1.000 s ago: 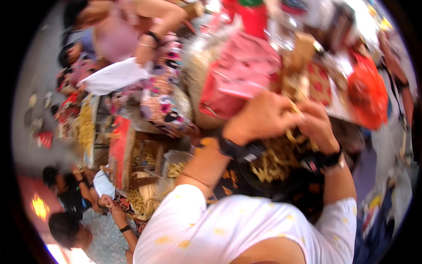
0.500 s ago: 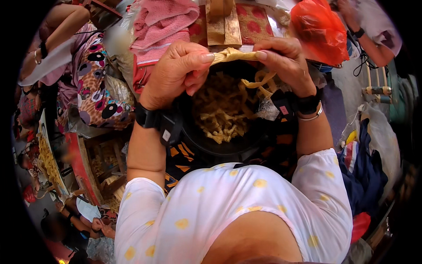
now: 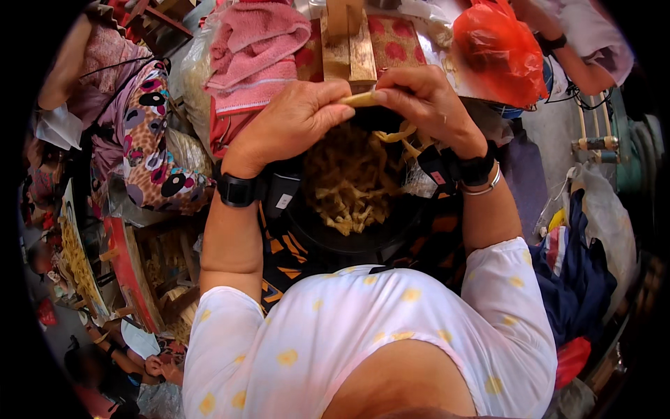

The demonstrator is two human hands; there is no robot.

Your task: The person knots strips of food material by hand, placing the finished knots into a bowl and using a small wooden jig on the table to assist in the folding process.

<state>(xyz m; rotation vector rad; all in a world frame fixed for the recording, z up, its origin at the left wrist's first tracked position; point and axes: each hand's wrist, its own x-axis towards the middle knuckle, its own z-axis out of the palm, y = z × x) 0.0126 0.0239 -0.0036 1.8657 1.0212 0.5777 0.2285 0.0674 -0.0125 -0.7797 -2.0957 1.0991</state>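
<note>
My left hand [image 3: 289,119] and my right hand [image 3: 433,101] are raised over a black basin [image 3: 352,241]. Both pinch one pale yellow strip [image 3: 359,100] between thumb and fingers; it looks folded or twisted, and much of it is hidden by the fingers. Below my right hand hangs a loose yellow strip [image 3: 396,135], its upper end hidden. Inside the basin is a heap of knotted yellow strips [image 3: 352,202], partly shaded by my hands.
Pink towels [image 3: 255,42] and a wooden block [image 3: 363,59] lie beyond the basin. A red plastic bag [image 3: 499,59] is at far right. At left sit another person in patterned clothes [image 3: 157,140] and a red-edged wooden frame [image 3: 132,272]. Dark blue cloth [image 3: 576,258] lies at right.
My hands have drawn closer together, so less of the strip shows between them. My left hand has turned, its back now facing up more. A co-worker's arm at upper left has moved.
</note>
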